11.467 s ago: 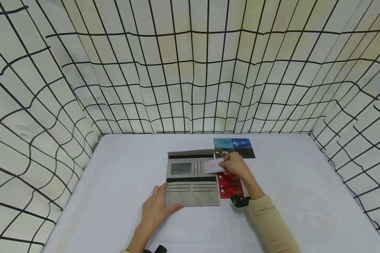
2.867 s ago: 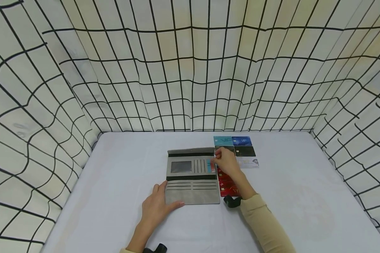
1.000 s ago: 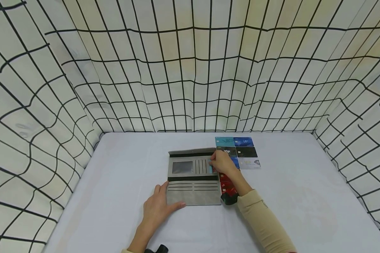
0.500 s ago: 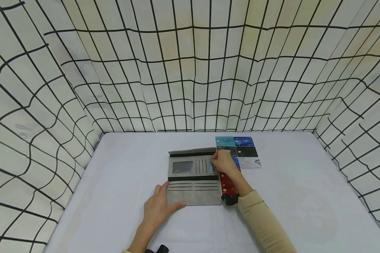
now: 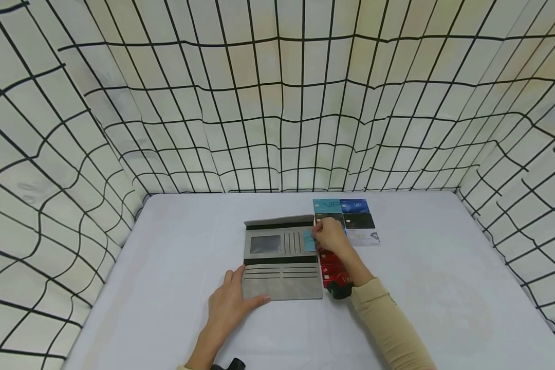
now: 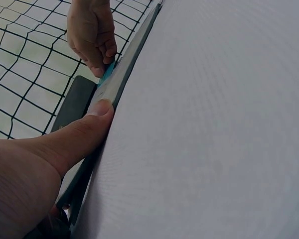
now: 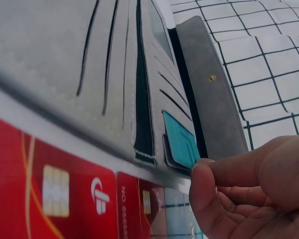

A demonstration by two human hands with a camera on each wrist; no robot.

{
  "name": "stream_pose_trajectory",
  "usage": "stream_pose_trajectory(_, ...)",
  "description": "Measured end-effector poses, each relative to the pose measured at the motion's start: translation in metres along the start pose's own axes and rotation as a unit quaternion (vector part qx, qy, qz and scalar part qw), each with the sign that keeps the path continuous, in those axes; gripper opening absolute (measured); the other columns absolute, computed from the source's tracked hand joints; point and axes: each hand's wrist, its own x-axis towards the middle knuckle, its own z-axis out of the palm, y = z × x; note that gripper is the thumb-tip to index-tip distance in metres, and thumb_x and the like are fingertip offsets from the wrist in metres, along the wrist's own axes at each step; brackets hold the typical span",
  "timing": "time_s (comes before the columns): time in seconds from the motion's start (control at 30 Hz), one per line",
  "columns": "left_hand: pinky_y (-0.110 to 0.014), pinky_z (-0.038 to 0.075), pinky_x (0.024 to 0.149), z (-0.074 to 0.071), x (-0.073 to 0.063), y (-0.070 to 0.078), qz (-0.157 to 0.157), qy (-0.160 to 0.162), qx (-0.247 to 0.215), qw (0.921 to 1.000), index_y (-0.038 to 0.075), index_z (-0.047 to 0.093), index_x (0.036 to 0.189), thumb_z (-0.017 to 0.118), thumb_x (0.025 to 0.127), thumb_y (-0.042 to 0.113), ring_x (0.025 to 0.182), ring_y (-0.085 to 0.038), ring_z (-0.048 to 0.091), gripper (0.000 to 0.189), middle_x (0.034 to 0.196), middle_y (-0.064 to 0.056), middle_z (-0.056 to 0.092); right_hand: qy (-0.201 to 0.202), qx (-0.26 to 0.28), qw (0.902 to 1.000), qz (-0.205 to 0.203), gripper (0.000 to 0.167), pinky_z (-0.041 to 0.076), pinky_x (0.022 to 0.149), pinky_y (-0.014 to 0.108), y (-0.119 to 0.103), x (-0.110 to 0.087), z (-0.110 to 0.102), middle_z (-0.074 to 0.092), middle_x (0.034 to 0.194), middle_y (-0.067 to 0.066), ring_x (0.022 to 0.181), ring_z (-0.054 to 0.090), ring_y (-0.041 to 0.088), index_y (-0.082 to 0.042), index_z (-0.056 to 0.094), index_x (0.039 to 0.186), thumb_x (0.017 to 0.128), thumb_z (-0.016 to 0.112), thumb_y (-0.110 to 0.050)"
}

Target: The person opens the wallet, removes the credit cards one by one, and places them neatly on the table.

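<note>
A grey wallet point(image 5: 282, 285) lies unfolded on the white table. My left hand point(image 5: 228, 303) rests at its lower left corner, thumb along the near edge; in the left wrist view the thumb point(image 6: 84, 137) presses on the wallet from above. My right hand point(image 5: 331, 236) is at the wallet's upper right side and pinches the corner of a teal card point(image 7: 179, 142) between thumb and forefinger. This card sits partly inside a slot in the wallet. A dark edge shows beneath it in the right wrist view; what it belongs to I cannot tell.
Right of the wallet lie a teal VIP card point(image 5: 327, 205), a blue card point(image 5: 354, 205), dark cards point(image 5: 359, 221) and a white card point(image 5: 363, 237). Red cards point(image 5: 335, 270) lie below my right hand. Black grid netting point(image 5: 277, 103) on pale walls surrounds the table's back and sides.
Earlier the right hand held the white card at the wallet; it now lies on the table. Since half a second ago, the hand has shifted slightly right and more of the teal card shows.
</note>
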Motion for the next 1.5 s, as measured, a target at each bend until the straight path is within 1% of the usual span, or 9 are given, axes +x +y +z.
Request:
stream_pose_trajectory(0.3, -0.030, 0.040, 0.053, -0.001, 0.000, 0.001, 0.000, 0.001, 0.002, 1.0000, 0.001, 0.049, 0.144, 0.085, 0.066, 0.063, 0.060, -0.015, 0.048, 0.106, 0.107, -0.010, 0.056, 0.007, -0.016, 0.9998, 0.003, 0.014, 0.055, 0.056, 0.026, 0.008, 0.002, -0.004, 0.070, 0.081, 0.014, 0.057, 0.065, 0.015, 0.005, 0.071, 0.100, 0.095, 0.064, -0.006)
stream_pose_trajectory(0.5, -0.031, 0.040, 0.054, -0.001, -0.001, 0.001, 0.000, 0.000, -0.002, 1.0000, 0.001, 0.049, 0.144, 0.084, 0.066, 0.062, 0.061, -0.016, 0.050, 0.105, 0.108, -0.011, 0.056, -0.005, 0.002, 0.9998, 0.021, 0.017, 0.056, 0.059, 0.027, 0.011, 0.001, -0.007, 0.070, 0.084, 0.014, 0.062, 0.065, 0.016, 0.004, 0.069, 0.106, 0.097, 0.063, -0.009)
stream_pose_trajectory(0.67, -0.031, 0.041, 0.054, -0.001, -0.001, 0.001, 0.000, 0.000, -0.001, 1.0000, 0.001, 0.049, 0.143, 0.085, 0.066, 0.062, 0.062, -0.016, 0.051, 0.104, 0.108, -0.011, 0.056, -0.015, 0.004, 0.9997, 0.018, 0.021, 0.054, 0.061, 0.026, 0.013, -0.001, -0.009, 0.068, 0.086, 0.013, 0.065, 0.062, 0.018, 0.002, 0.069, 0.110, 0.098, 0.062, -0.013)
stream_pose_trajectory(0.8, -0.032, 0.042, 0.054, -0.001, -0.001, 0.001, -0.001, 0.001, 0.002, 1.0000, 0.002, 0.050, 0.143, 0.085, 0.065, 0.061, 0.062, -0.017, 0.052, 0.104, 0.108, -0.011, 0.056, -0.025, -0.006, 0.9996, 0.013, 0.024, 0.052, 0.061, 0.025, 0.013, -0.004, -0.010, 0.066, 0.088, 0.013, 0.067, 0.061, 0.018, 0.001, 0.065, 0.112, 0.095, 0.067, -0.017)
stream_pose_trajectory(0.93, -0.032, 0.041, 0.054, 0.000, -0.001, 0.001, 0.001, 0.002, 0.003, 1.0000, 0.001, 0.049, 0.143, 0.085, 0.065, 0.061, 0.062, -0.016, 0.052, 0.104, 0.107, -0.011, 0.056, -0.031, -0.014, 0.9994, 0.008, 0.030, 0.052, 0.059, 0.025, 0.012, -0.006, -0.010, 0.065, 0.088, 0.012, 0.065, 0.060, 0.017, 0.000, 0.061, 0.114, 0.092, 0.072, -0.017)
stream_pose_trajectory(1.07, -0.032, 0.042, 0.054, 0.000, 0.000, 0.000, 0.002, 0.003, 0.005, 1.0000, 0.001, 0.049, 0.143, 0.085, 0.065, 0.061, 0.062, -0.016, 0.052, 0.104, 0.107, -0.011, 0.056, -0.029, -0.009, 0.9995, 0.009, 0.030, 0.052, 0.059, 0.025, 0.012, -0.007, -0.009, 0.066, 0.088, 0.013, 0.064, 0.061, 0.017, 0.000, 0.061, 0.114, 0.091, 0.073, -0.015)
stream_pose_trajectory(1.37, -0.031, 0.041, 0.054, 0.000, -0.001, 0.000, 0.003, 0.005, 0.006, 1.0000, 0.001, 0.050, 0.143, 0.085, 0.065, 0.062, 0.062, -0.017, 0.052, 0.105, 0.106, -0.010, 0.055, -0.022, 0.013, 0.9992, 0.030, 0.032, 0.054, 0.060, 0.027, 0.014, -0.009, -0.014, 0.068, 0.089, 0.014, 0.066, 0.062, 0.019, 0.002, 0.062, 0.117, 0.091, 0.072, -0.013)
stream_pose_trajectory(1.5, -0.031, 0.041, 0.054, 0.000, -0.001, 0.000, 0.004, 0.007, 0.004, 1.0000, 0.001, 0.050, 0.143, 0.085, 0.065, 0.062, 0.062, -0.016, 0.052, 0.104, 0.106, -0.010, 0.056, -0.012, 0.019, 0.9990, 0.039, 0.032, 0.055, 0.062, 0.027, 0.016, -0.010, -0.016, 0.069, 0.089, 0.015, 0.067, 0.063, 0.019, 0.004, 0.064, 0.116, 0.091, 0.073, -0.014)
